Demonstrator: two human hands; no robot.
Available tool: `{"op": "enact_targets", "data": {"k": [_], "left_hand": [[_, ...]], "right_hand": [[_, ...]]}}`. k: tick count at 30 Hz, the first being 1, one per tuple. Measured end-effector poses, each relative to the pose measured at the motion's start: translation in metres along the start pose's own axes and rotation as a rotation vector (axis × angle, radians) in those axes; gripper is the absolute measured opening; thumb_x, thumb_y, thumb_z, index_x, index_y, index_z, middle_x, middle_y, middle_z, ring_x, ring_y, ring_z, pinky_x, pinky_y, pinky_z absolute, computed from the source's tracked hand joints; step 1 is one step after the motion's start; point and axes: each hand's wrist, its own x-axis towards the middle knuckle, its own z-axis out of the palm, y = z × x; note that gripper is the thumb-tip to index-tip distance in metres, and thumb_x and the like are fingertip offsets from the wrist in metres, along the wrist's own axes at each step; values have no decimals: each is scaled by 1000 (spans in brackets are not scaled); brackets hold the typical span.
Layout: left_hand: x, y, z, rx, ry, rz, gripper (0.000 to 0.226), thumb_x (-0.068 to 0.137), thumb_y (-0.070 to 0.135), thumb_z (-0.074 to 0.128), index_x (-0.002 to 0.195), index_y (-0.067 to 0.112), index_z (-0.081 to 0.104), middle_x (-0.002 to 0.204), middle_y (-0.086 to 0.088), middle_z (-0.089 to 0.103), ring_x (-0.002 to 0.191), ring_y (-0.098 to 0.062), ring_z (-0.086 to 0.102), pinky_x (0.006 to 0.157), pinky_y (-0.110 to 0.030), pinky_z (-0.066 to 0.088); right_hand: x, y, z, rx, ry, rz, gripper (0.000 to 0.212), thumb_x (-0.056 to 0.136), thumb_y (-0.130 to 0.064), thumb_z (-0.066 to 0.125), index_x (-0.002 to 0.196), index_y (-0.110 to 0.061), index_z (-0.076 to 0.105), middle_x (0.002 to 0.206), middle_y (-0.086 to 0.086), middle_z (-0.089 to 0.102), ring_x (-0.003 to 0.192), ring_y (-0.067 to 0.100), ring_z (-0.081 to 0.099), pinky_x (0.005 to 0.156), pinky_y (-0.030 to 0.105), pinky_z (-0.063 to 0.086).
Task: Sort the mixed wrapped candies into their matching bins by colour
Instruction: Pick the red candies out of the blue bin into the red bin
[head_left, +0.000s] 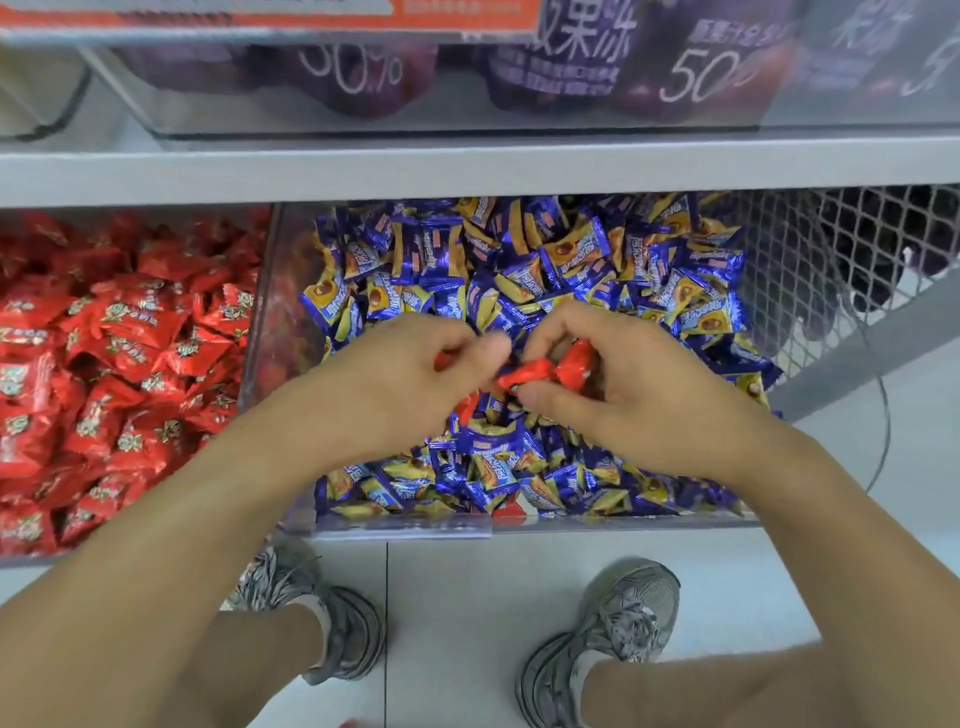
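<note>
Head view, looking down: both hands work over the blue bin (291, 364), a clear-walled tray heaped with blue-and-gold candies (519, 270). The right hand (623, 384) pinches red candies (524, 375) between thumb and curled fingers; at least two red wrappers show in its grip, one of them at the fingertips (576, 358). The left hand (410, 374) has its fingers curled as well, with a sliver of red showing inside them, so it appears to hold another stray. The hands sit close together, almost touching.

Step in hand, as judged: gathering red strays out of the blue pile. It is done well by closing on each wrapper's body rather than its twisted end, lifting clear of the heap so no blue piece is dragged along, then carrying the handful left to the red bin (31, 556), which lies just beside.

Count: two bins of candy on this shelf; two hands; three or so red pieces held. More red shows beneath the hands and at the near wall; the number is unclear. Loose candies in either bin are too many to count.
</note>
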Motion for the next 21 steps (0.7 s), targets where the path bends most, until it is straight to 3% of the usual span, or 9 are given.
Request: {"op": "enact_targets", "data": {"k": [3, 5, 6, 8, 10, 13, 16, 19, 21], "left_hand": [[-2, 5, 5, -377, -83, -33, 60, 74, 67, 50, 96, 14, 67, 64, -7, 63, 54, -22, 56, 52, -27, 46], [-3, 8, 7, -498, -99, -20, 48, 74, 47, 65, 104, 9, 65, 75, -10, 70, 65, -25, 67, 59, -28, 57], [-4, 8, 8, -542, -82, -32, 44, 75, 37, 68, 107, 8, 64, 81, -12, 73, 72, -27, 72, 66, -32, 60], [-6, 10, 7, -582, -10, -47, 33, 81, 24, 69, 110, 9, 64, 85, -13, 74, 79, -30, 73, 75, -40, 61], [-13, 11, 1, -547, 79, 12, 20, 89, 16, 65, 109, 13, 66, 83, -11, 74, 76, -28, 73, 75, -40, 61], [-36, 8, -14, -401, 192, 179, 17, 94, 15, 60, 109, 21, 66, 78, -6, 72, 66, -18, 68, 64, -27, 58], [-72, -9, -36, -41, 488, 242, 25, 86, 24, 68, 109, 31, 63, 76, 10, 70, 68, 2, 63, 70, -10, 46], [-105, -40, -63, 202, 774, 137, 30, 77, 35, 76, 104, 36, 61, 83, 23, 60, 73, -3, 56, 77, -19, 39], [-117, -66, -79, 251, 784, 75, 27, 79, 37, 75, 102, 38, 60, 84, 19, 59, 80, -10, 56, 81, -28, 42]], "right_hand": [[0, -8, 13, 107, -35, -15, 26, 89, -20, 69, 111, -25, 56, 84, -7, 63, 66, 10, 61, 63, 32, 52], [0, -11, 19, 214, -110, 0, 52, 85, -17, 60, 134, -25, 42, 112, 4, 55, 83, 7, 63, 71, 30, 54], [-1, -11, 19, 274, -135, 21, 64, 83, -17, 55, 143, -25, 34, 118, 7, 51, 81, 4, 61, 68, 27, 52], [-3, -12, 19, 368, -120, 38, 69, 84, -19, 51, 148, -29, 26, 119, 14, 57, 71, 24, 62, 65, 46, 54], [-3, -16, 20, 401, 8, -30, 50, 93, -17, 50, 139, -25, 33, 115, 14, 64, 81, 42, 65, 76, 59, 55], [0, -38, 23, 555, 210, -133, 23, 97, -3, 57, 118, -4, 50, 97, 17, 71, 79, 29, 71, 72, 38, 58], [7, -76, 38, 580, 276, -229, 20, 89, -1, 70, 107, -3, 61, 90, 11, 71, 68, 26, 71, 60, 37, 59], [29, -107, 69, 397, 297, -324, 23, 85, -3, 72, 106, -13, 67, 98, 0, 68, 67, 22, 67, 64, 39, 60], [47, -122, 89, 219, 276, -381, 35, 85, -1, 65, 118, -13, 68, 113, 3, 64, 78, 15, 67, 77, 29, 58]]}}
